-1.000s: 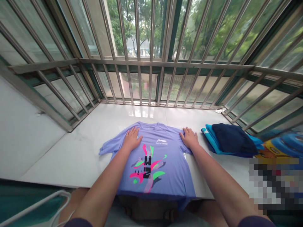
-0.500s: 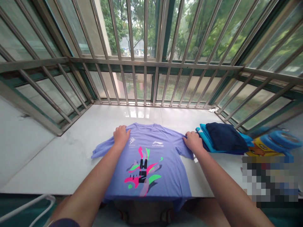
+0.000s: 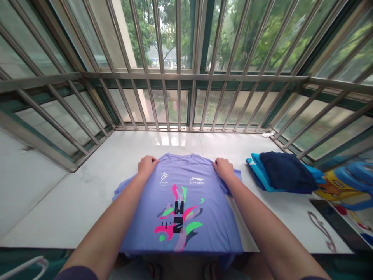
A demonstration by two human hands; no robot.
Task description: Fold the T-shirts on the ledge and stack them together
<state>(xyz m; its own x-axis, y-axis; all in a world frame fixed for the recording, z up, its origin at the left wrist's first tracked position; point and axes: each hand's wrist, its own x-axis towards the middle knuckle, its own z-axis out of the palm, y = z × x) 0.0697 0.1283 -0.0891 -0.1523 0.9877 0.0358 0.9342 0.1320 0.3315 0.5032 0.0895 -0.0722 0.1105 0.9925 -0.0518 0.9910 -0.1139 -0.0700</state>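
Observation:
A lavender T-shirt [image 3: 180, 186] with a bright pink, green and black print lies front up on the white ledge, its hem hanging over the near edge. At its left shoulder in the picture, my left hand [image 3: 147, 166] is closed on the fabric, thumb and fingers pinching near the collar. My right hand [image 3: 223, 168] pinches the opposite shoulder the same way. Both sleeves spread outward beyond my hands, the right one partly hidden under my forearm.
Folded dark navy and bright blue clothes [image 3: 287, 171] are stacked on the right of the white ledge [image 3: 96, 186]. Beyond them stand a blue and yellow container [image 3: 346, 182], a dark flat device [image 3: 339, 221] and a thin cord [image 3: 322, 229]. Metal bars [image 3: 192, 77] close off the window behind.
My right hand has moved left from the sleeve to the shoulder of the T-shirt. My left hand stays at the other shoulder. The view has shifted slightly.

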